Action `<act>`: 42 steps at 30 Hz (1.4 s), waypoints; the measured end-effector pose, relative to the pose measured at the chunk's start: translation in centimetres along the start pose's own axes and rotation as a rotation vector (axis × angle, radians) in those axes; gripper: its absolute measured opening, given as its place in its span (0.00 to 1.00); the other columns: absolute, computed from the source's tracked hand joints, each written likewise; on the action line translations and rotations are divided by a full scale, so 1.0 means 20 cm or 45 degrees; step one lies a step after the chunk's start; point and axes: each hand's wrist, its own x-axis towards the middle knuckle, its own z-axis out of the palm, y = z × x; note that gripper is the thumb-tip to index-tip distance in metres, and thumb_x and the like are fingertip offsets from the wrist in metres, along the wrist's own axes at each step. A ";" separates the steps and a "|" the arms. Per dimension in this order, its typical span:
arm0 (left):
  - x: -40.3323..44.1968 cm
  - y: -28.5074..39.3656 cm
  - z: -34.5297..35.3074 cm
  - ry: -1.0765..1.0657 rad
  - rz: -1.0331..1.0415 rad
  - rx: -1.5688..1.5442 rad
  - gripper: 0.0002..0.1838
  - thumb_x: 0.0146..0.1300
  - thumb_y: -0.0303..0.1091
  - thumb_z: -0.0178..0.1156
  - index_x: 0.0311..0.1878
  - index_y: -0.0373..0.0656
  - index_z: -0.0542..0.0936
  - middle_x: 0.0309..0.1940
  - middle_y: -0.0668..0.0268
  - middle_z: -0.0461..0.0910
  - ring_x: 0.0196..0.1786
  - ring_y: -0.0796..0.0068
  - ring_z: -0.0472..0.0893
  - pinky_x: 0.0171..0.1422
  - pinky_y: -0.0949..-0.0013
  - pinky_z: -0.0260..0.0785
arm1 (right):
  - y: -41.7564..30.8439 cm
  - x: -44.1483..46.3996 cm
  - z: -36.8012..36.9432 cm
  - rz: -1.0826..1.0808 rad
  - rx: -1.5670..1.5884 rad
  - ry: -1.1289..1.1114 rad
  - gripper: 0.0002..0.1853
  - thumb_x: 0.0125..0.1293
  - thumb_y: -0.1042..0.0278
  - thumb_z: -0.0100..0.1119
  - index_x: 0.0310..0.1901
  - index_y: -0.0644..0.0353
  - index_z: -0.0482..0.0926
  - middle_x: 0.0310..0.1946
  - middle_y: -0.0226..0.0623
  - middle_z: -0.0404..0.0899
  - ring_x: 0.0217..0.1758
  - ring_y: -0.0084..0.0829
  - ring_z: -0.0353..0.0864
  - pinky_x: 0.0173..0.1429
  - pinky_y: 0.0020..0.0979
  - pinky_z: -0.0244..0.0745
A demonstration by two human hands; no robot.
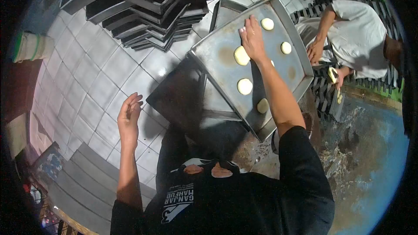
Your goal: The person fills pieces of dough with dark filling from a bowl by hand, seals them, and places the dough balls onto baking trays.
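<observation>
Several pale round dough pieces lie apart on a grey metal tray (209, 54). My right hand (253, 39) reaches over the tray's far part, palm down with its fingers extended, beside a dough piece (241, 55) that it partly overlaps. Further right on the tray are a dough piece (267, 24) near the far edge and another (286, 48) below it. Nearer my body sit a round piece (244, 86) and one in my arm's shadow (262, 105). My left hand (129, 115) is raised off to the left of the tray, fingers loosely curled and apart, holding nothing.
Stacked dark metal trays (143, 13) stand at the upper left. A person in a white shirt (359, 35) at the right holds a pale piece with dark filling (333, 75). Under my tray is a dark tray (176, 95). A blue worn surface (370, 148) lies at lower right.
</observation>
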 end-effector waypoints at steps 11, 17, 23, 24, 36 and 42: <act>-0.04 0.21 0.43 -0.359 0.266 -0.236 0.17 0.74 0.32 0.59 0.63 0.37 0.77 0.51 0.64 0.83 0.51 0.76 0.81 0.58 0.72 0.73 | -0.28 -0.21 -0.37 0.314 0.265 -0.503 0.19 0.59 0.60 0.67 0.47 0.64 0.84 0.44 0.54 0.85 0.47 0.48 0.85 0.54 0.40 0.78; -0.39 0.25 0.87 -0.376 0.379 -0.119 0.24 0.78 0.38 0.54 0.71 0.36 0.67 0.54 0.58 0.81 0.52 0.71 0.81 0.56 0.69 0.77 | -0.77 -0.79 -0.82 0.689 0.829 0.150 0.16 0.59 0.69 0.65 0.48 0.66 0.82 0.47 0.53 0.81 0.49 0.45 0.84 0.56 0.41 0.77; -0.94 0.11 1.25 -0.829 0.001 -0.527 0.17 0.82 0.44 0.47 0.48 0.40 0.77 0.40 0.67 0.78 0.43 0.79 0.77 0.43 0.69 0.71 | -1.18 -1.70 -1.12 0.616 0.720 0.524 0.18 0.63 0.70 0.66 0.53 0.65 0.80 0.48 0.50 0.78 0.49 0.44 0.82 0.51 0.41 0.78; -1.02 0.03 1.29 -0.818 0.082 -0.413 0.17 0.81 0.45 0.47 0.47 0.41 0.77 0.38 0.68 0.77 0.41 0.80 0.77 0.41 0.70 0.70 | -1.21 -1.85 -1.11 0.719 0.721 0.523 0.17 0.63 0.70 0.66 0.53 0.65 0.81 0.46 0.51 0.80 0.48 0.43 0.83 0.50 0.39 0.78; -1.85 -0.75 1.45 -1.289 -0.035 0.066 0.23 0.79 0.50 0.47 0.59 0.39 0.75 0.50 0.62 0.78 0.52 0.70 0.77 0.59 0.66 0.71 | -1.50 -3.15 -1.28 1.371 1.160 1.035 0.19 0.74 0.65 0.59 0.62 0.64 0.76 0.43 0.47 0.87 0.44 0.33 0.88 0.49 0.32 0.80; -2.02 -0.97 1.38 -1.561 0.029 0.508 0.19 0.70 0.34 0.60 0.62 0.41 0.77 0.52 0.67 0.82 0.54 0.74 0.79 0.60 0.67 0.71 | -1.50 -3.40 -1.07 1.038 0.325 0.542 0.10 0.70 0.65 0.56 0.45 0.60 0.84 0.44 0.49 0.84 0.50 0.46 0.83 0.59 0.42 0.76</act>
